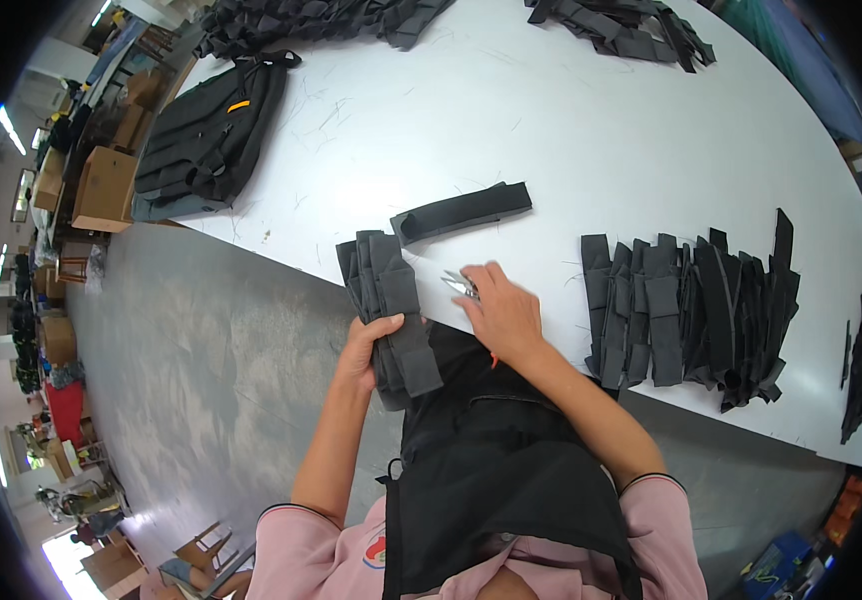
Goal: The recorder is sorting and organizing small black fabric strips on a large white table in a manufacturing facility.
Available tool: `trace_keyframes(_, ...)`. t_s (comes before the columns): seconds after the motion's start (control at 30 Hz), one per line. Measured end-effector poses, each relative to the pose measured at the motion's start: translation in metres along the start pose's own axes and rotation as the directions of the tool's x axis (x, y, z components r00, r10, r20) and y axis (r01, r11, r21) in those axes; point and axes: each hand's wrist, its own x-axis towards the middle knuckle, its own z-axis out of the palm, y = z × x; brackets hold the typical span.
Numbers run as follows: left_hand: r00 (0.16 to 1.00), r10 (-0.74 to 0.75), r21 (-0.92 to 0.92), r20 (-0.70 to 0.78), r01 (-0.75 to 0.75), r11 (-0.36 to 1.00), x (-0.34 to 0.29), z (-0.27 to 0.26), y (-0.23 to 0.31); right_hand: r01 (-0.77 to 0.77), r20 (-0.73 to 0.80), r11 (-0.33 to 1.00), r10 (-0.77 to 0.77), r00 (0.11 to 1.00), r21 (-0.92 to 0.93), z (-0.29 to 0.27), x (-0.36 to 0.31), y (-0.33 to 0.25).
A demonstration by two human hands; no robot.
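My left hand (371, 345) is closed around a bundle of dark grey fabric strips (391, 285), its thumb lying across the top strip. The bundle hangs partly over the table's near edge, in front of my black apron. Close to its right, my right hand (503, 312) is closed on small metal thread snips (461, 286); their blades point left toward the bundle without touching it. Just beyond the bundle, a folded dark strip (463, 212) lies on the white table.
The white table (431, 120) has loose threads scattered on it. Several dark strips (661, 310) lie in a row at right. A black backpack (216, 130) rests at the left edge. Piles of strips (321, 20) sit at the far side. Cardboard boxes (106, 185) stand farther left.
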Motion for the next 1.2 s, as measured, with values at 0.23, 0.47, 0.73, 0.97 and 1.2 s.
trace_keyframes(0.23, 1.000, 0.004, -0.011, -0.027, -0.004, 1.000, -0.013, 0.007, 0.009, 0.420, -0.032, 0.818, -0.469, 0.883, -0.393, 0.013, 0.049, 0.003)
trace_keyframes(0.47, 0.999, 0.034, -0.030, -0.035, -0.035, 0.999, -0.018, 0.006, 0.009, 0.376, 0.042, 0.849, -0.389, 0.920, -0.370, 0.024, 0.051, 0.003)
trace_keyframes(0.73, 0.734, 0.635, 0.890, 0.238, -0.427, 0.160, 0.010, 0.063, 0.077, -0.236, -0.008, 0.749, 0.306, 0.952, 0.620, 0.005, -0.001, 0.032)
trace_keyframes(0.97, 0.747, 0.299, 0.751, 0.593, -0.381, -0.539, 0.108, 0.081, 0.051, -0.377, 0.207, 0.551, 0.346, 0.915, 0.745, 0.013, -0.058, 0.040)
trace_keyframes(1.2, 0.794, 0.259, 0.783, 0.550, -0.381, -0.492, 0.113, 0.098, 0.053, -0.345, 0.190, 0.674, 0.295, 0.936, 0.653, -0.008, -0.078, 0.032)
